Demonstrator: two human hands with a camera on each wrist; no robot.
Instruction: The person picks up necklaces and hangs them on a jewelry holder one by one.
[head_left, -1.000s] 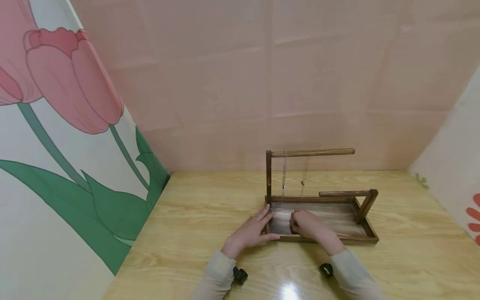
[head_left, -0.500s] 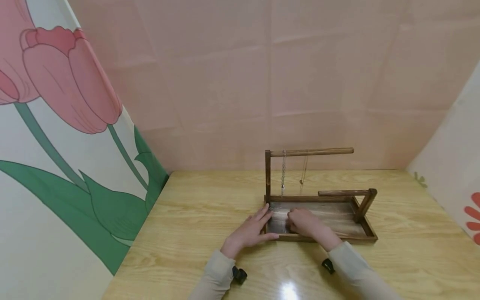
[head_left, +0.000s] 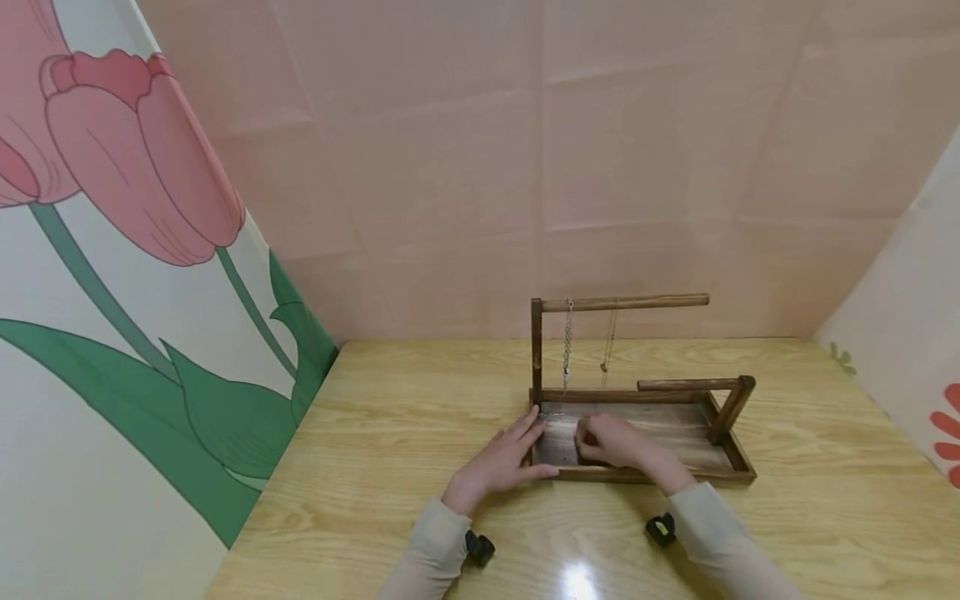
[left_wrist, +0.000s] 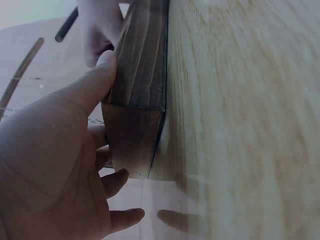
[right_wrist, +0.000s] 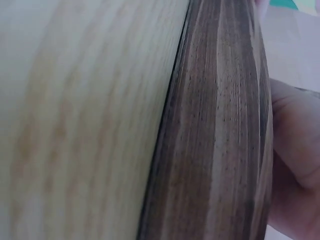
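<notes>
A dark brown wooden tray (head_left: 675, 477) with a jewellery stand's posts and bars rests on the table. At its left end my left hand (head_left: 498, 462) lies spread, fingers extended over the side and thumb along the front rim; the left wrist view shows the thumb touching the tray corner (left_wrist: 132, 135). My right hand (head_left: 611, 442) is inside the tray, fingers curled down near the floor. Whether they pinch anything is hidden; in the right wrist view the front wall (right_wrist: 215, 125) covers part of the hand (right_wrist: 300, 140). Something thin and silvery (head_left: 551, 415) lies by the left fingertips.
From the tall rear bar (head_left: 637, 302) hang a silver chain necklace (head_left: 567, 350) and a thin gold-coloured necklace (head_left: 604, 367). A lower bar (head_left: 682, 386) reaches left from the right post. Light wooden table (head_left: 390, 433) surrounds the tray; a pink backdrop stands behind.
Within the tray, the right hand has shifted slightly left and its wrist has turned, so the gap between thumb and fingers shows more. The left hand keeps its place on the tray.
</notes>
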